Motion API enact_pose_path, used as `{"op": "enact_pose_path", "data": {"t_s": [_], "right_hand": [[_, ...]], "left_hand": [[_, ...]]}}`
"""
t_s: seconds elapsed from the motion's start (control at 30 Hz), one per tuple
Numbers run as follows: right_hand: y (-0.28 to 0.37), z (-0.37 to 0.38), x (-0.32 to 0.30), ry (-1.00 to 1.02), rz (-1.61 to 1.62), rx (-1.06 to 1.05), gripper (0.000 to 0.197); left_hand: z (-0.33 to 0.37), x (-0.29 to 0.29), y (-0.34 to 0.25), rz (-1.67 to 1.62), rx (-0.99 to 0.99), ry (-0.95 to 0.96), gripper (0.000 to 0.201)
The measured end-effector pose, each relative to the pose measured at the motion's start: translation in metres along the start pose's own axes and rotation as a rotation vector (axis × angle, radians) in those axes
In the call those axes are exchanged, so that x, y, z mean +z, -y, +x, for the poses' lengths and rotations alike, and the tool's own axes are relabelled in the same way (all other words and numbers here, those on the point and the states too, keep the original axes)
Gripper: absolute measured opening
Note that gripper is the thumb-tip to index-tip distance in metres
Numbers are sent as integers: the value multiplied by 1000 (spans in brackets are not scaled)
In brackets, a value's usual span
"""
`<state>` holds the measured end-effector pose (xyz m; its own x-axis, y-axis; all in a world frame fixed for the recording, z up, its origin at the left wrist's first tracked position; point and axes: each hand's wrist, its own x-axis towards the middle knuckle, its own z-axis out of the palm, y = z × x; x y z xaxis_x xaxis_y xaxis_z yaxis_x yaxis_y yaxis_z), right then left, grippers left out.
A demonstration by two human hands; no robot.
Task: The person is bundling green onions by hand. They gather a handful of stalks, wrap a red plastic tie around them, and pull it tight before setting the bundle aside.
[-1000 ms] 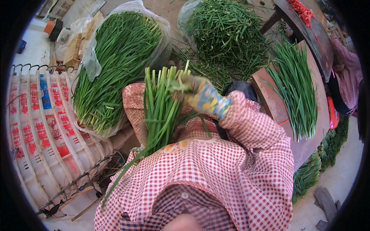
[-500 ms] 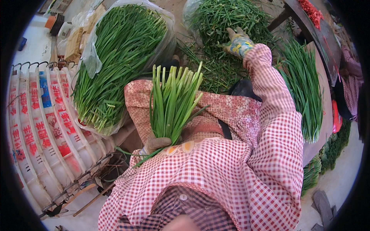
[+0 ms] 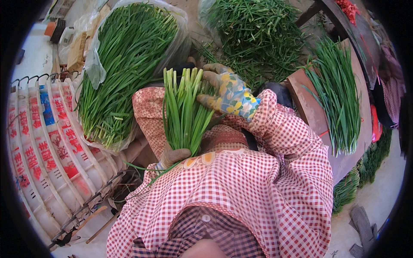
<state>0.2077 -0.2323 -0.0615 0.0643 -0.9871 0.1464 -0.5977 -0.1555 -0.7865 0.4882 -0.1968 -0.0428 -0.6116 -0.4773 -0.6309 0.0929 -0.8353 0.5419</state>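
My left hand point(image 3: 175, 156), in a dull glove, is closed round the lower part of a bunch of green chives point(image 3: 185, 112). The bunch stands nearly upright over my lap, pale cut ends up. My right hand point(image 3: 228, 92), in a glove with a blue and yellow patterned cuff, is at the upper right side of the bunch. Its fingers are spread and curved toward the stalks, thumb apart; whether the fingertips touch them is hard to see. A few long leaves trail below my left hand.
At the left lies a large heap of chives point(image 3: 129, 64) in clear plastic, beside a white crate point(image 3: 47, 146) with red marks. Ahead is a pile of loose trimmings point(image 3: 258, 38). On a board point(image 3: 301, 92) at the right lies another chive bundle point(image 3: 337, 99).
My right hand has come back from the trimmings pile to the side of the held bunch. My left hand keeps its hold, the bunch barely shifted.
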Motion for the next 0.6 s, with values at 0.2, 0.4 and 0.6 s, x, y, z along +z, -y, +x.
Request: {"op": "enact_pose_path", "data": {"t_s": [0.2,0.4,0.6], "right_hand": [[20,-20,-13,-130,62,2,54],[20,-25,-18,13,-26,-2,55],[-10,-24,-23,262,237,119,64]], "left_hand": [[-7,9,-1,145,41,-34,71],[-7,5,9,193,75,26,71],[5,-13,21,400,85,34,82]]}}
